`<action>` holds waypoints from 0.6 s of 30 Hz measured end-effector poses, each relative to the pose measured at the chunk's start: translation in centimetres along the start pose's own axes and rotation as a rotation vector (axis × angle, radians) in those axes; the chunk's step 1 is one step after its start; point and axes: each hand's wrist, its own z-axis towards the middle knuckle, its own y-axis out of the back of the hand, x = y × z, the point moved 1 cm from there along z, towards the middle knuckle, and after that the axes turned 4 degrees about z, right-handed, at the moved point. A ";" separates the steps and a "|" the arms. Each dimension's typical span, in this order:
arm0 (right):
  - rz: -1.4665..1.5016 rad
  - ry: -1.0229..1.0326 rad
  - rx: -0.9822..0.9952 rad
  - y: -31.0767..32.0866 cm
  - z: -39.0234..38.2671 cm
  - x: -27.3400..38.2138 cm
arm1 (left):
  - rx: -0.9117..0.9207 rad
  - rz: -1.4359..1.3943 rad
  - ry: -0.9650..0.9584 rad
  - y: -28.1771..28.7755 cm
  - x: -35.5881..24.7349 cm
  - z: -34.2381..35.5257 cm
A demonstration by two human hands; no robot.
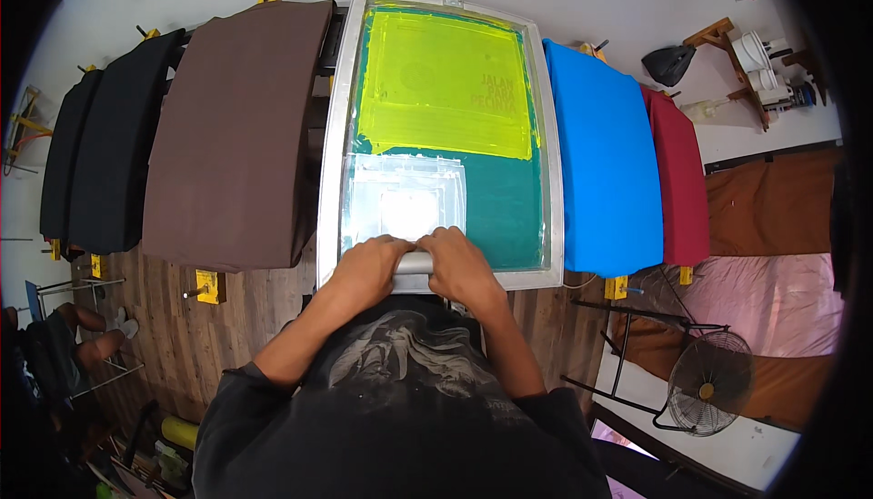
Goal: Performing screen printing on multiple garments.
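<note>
A screen-printing frame (pixel 554 181) with a silver metal rim lies in front of me, its mesh (pixel 503 217) green. Bright yellow ink (pixel 436 71) covers the upper part. On the lower left is a patch of white ink (pixel 364 185), with a bright white square inside it. My left hand (pixel 371 268) and my right hand (pixel 462 264) are side by side at the near edge of the frame. Both are closed around a pale grey squeegee (pixel 415 263), fingertips almost meeting at its middle. The squeegee's lower edge is hidden by the hands.
Fabric-covered boards flank the frame: brown (pixel 238 135) and black (pixel 123 149) at left, blue (pixel 605 158) and dark red (pixel 675 181) at right. A standing fan (pixel 711 383) is at lower right, wall shelves (pixel 732 71) at upper right. Another person's leg (pixel 98 346) shows at far left.
</note>
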 end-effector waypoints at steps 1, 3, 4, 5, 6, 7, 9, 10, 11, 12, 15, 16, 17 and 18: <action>0.000 0.017 0.020 0.2 0.3 0.0 | 0.047 -0.003 0.003 0.4 0.3 0.4; -0.004 0.053 0.002 0.9 1.3 -0.2 | 0.071 0.019 0.008 1.2 0.4 1.4; -0.005 0.108 -0.111 1.2 1.5 -0.2 | 0.078 0.031 0.013 1.9 0.3 2.0; -0.025 0.089 -0.105 1.8 2.3 -0.2 | 0.017 0.037 -0.012 1.8 0.8 2.8; -0.043 0.067 -0.101 2.6 3.3 -0.3 | -0.011 0.025 -0.004 2.0 1.0 3.7; -0.071 0.024 -0.056 3.3 4.3 -0.2 | -0.036 0.014 -0.002 2.4 1.1 4.4; -0.066 0.015 -0.095 2.8 5.4 -0.9 | -0.044 0.026 -0.013 2.5 1.3 5.1; -0.062 0.018 -0.121 2.4 6.0 -1.2 | -0.094 0.028 -0.026 1.7 2.1 5.3; -0.066 0.033 -0.137 1.9 5.7 -1.2 | -0.142 0.029 -0.039 1.1 2.8 5.3; -0.063 0.051 -0.156 1.4 5.2 -1.2 | -0.159 0.005 -0.032 0.7 2.5 4.7; -0.072 0.055 -0.124 0.2 1.9 0.2 | -0.246 0.059 -0.098 -1.0 1.8 1.5; -0.058 0.019 -0.103 0.1 0.8 0.7 | -0.218 0.040 -0.094 -1.2 1.1 0.5; -0.038 -0.005 -0.081 -0.4 0.0 0.6 | -0.191 0.020 -0.089 -1.0 0.5 -0.3; -0.037 -0.007 -0.069 -0.5 -0.6 0.8 | -0.107 -0.040 -0.044 -0.9 0.3 -0.9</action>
